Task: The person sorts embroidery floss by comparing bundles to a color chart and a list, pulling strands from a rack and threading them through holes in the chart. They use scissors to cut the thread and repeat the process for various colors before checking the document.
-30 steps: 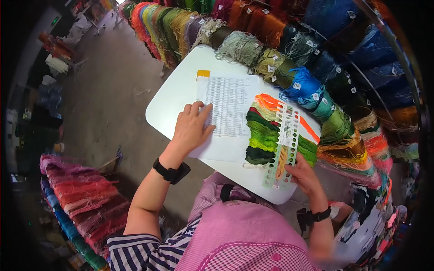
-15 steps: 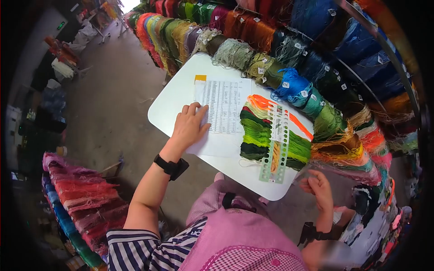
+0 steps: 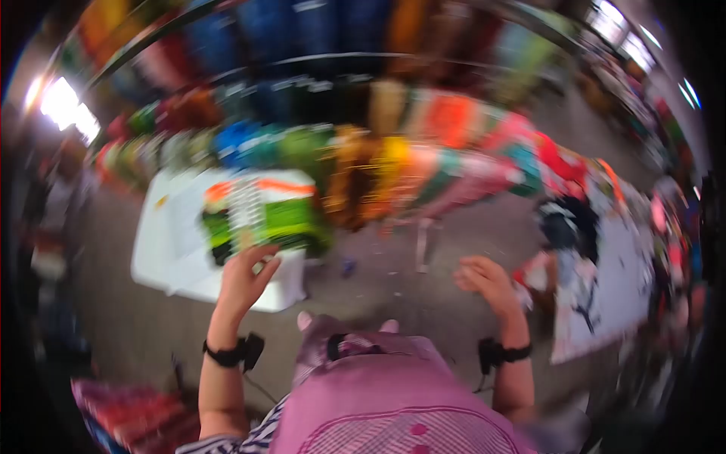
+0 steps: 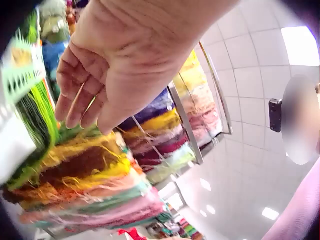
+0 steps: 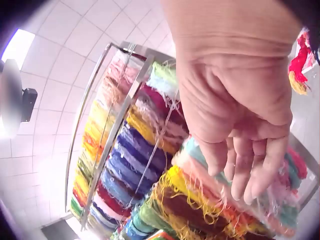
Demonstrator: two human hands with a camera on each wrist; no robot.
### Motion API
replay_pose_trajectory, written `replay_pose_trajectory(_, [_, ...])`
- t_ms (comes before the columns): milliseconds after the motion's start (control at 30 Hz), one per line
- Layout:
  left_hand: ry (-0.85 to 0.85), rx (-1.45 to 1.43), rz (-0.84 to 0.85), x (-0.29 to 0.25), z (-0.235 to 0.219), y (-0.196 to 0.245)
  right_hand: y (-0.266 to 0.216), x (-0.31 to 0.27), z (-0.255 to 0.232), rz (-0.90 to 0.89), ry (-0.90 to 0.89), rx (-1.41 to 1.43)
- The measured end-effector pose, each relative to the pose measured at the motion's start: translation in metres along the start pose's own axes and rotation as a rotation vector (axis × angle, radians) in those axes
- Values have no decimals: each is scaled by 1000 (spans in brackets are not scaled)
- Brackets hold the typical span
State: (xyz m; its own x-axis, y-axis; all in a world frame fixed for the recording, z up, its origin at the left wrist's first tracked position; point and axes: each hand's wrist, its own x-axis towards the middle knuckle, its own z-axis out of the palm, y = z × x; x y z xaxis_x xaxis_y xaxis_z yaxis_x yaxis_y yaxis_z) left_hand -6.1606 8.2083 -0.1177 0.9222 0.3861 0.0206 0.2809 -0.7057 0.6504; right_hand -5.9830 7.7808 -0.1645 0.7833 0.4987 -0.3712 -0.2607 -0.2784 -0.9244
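across from me the left hand (image 3: 243, 281) and right hand (image 3: 488, 280) hang well apart, fingers loosely bent, the left near green thread skeins (image 3: 291, 222) and a hole-punched card (image 3: 244, 206) on the white counter (image 3: 160, 261).

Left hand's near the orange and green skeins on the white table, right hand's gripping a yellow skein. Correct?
One error: the right hand holds nothing, as the head view shows. The left hand is near the orange and green skeins on the white table.

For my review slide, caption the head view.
Left hand by a white table with green thread; right hand empty; colored yarn hanging beyond.
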Motion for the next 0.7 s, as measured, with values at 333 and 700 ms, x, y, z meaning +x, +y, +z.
replay_pose_trajectory(333, [-390,-102,296,61,113,172,-14,-10,-124,-214,374,162])
replay_pose_trajectory(700, [-504,-337,309,164,192,259,-58,103,-231,-380,331,53])
